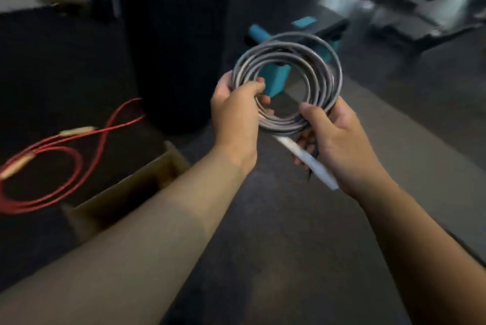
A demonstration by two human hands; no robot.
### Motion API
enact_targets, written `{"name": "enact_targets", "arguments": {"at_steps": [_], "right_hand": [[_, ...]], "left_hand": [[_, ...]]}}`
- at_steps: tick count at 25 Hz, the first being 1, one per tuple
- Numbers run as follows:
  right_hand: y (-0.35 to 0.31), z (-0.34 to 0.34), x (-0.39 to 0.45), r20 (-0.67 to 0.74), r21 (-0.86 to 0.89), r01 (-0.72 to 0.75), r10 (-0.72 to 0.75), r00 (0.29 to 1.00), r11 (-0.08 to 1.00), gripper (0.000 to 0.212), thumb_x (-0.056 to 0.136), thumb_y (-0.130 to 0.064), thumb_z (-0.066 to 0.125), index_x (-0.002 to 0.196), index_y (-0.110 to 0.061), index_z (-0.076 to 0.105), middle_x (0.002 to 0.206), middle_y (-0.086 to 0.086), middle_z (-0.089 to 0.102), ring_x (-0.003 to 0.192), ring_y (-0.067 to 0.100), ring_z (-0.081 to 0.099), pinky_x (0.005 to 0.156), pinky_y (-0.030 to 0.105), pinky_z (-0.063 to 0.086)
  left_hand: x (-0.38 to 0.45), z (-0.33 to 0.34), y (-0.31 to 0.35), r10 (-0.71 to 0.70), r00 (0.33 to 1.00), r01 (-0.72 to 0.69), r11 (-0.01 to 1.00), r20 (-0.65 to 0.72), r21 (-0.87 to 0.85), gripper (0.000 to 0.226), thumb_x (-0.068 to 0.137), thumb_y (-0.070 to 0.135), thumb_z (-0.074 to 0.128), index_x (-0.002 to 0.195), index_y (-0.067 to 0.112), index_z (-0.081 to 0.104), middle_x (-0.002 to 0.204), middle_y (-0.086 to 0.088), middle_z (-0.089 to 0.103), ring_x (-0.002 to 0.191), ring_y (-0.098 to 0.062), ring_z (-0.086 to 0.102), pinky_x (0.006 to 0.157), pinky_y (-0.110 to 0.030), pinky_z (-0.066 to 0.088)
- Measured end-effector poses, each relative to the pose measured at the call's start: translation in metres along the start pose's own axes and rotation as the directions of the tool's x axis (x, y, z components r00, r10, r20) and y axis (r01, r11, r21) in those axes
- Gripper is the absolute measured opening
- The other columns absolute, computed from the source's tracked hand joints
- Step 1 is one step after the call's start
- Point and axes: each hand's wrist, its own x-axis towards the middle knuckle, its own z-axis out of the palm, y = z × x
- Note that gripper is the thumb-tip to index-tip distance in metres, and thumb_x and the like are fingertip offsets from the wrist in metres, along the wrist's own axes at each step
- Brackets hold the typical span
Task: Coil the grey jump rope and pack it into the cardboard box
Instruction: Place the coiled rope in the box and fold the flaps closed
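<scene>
The grey jump rope point(323, 72) is wound into a round coil of several loops, held up in front of me above the floor. My left hand point(234, 114) grips the coil's left side. My right hand point(339, 138) grips the coil's lower right side together with a white handle point(313, 163) that sticks out down and to the right from under the palm. The open cardboard box point(157, 169) stands on the floor to the lower left, partly hidden behind my left forearm. Its inside is dark.
A red jump rope with wooden handles point(55, 156) lies looped on the dark mat left of the box. A tall black punching bag point(173, 43) stands behind the box. A teal and black bench point(276, 77) sits beyond the coil. Gym gear fills the far right.
</scene>
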Motion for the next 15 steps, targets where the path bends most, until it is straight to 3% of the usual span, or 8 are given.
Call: {"name": "enact_targets", "arguments": {"at_steps": [3,6,8,11,13,15], "right_hand": [[-0.025,0.082,0.019,0.215,-0.016,0.013,-0.009,0.977,1.0,0.011,0.104,-0.02,0.055,0.095,-0.027,0.057,0.081,0.007,0.064,0.044,0.015,0.06,0.041,0.03,0.05],[-0.031,0.172,0.033,0.434,-0.108,0.04,0.011,0.901,0.993,0.017,0.103,-0.022,0.056,0.098,-0.039,0.057,0.089,-0.009,0.067,0.065,0.003,0.066,0.056,0.024,0.055],[-0.021,0.209,0.041,0.536,-0.167,0.05,0.047,0.843,0.985,0.014,0.103,-0.024,0.056,0.104,-0.038,0.059,0.094,-0.012,0.068,0.079,0.0,0.067,0.063,0.024,0.059],[0.013,0.271,0.068,0.663,-0.316,0.058,0.177,0.727,0.947,0.011,0.102,-0.025,0.057,0.107,-0.033,0.062,0.1,-0.006,0.071,0.088,0.012,0.069,0.081,0.043,0.06],[0.043,0.3,0.087,0.697,-0.418,0.073,0.269,0.665,0.905,0.014,0.102,-0.025,0.056,0.114,-0.03,0.061,0.104,-0.007,0.07,0.095,0.011,0.067,0.089,0.04,0.056],[0.081,0.328,0.103,0.714,-0.492,0.08,0.349,0.607,0.867,0.016,0.102,-0.026,0.056,0.117,-0.03,0.06,0.098,-0.01,0.068,0.088,0.008,0.064,0.086,0.038,0.055]], "left_hand": [[0.013,-0.075,0.055,-0.044,0.976,0.055,0.997,-0.212,0.046,0.03,0.084,-0.008,0.054,0.095,0.016,0.068,0.085,0.0,0.068,0.073,-0.015,0.062,0.067,-0.032,0.055],[0.028,-0.164,0.078,-0.093,0.882,0.143,0.987,-0.462,0.074,0.032,0.082,-0.007,0.056,0.098,0.018,0.069,0.094,-0.002,0.074,0.09,-0.02,0.069,0.086,-0.037,0.055],[0.036,-0.209,0.068,-0.077,0.841,0.207,0.96,-0.536,0.187,0.023,0.083,0.003,0.063,0.1,0.017,0.068,0.1,-0.007,0.075,0.095,-0.022,0.07,0.091,-0.041,0.053],[0.059,-0.275,0.037,-0.155,0.773,0.362,0.904,-0.615,0.227,0.017,0.087,0.013,0.068,0.102,0.021,0.063,0.099,-0.004,0.073,0.092,-0.022,0.069,0.081,-0.038,0.053],[0.078,-0.306,0.01,-0.208,0.752,0.438,0.867,-0.626,0.239,0.022,0.089,0.014,0.068,0.109,0.02,0.061,0.097,0.001,0.07,0.091,-0.017,0.067,0.068,-0.03,0.048],[0.095,-0.33,-0.02,-0.217,0.74,0.482,0.831,-0.637,0.277,0.024,0.091,0.013,0.067,0.111,0.023,0.06,0.093,0.009,0.068,0.084,-0.007,0.064,0.061,-0.023,0.041]]}}
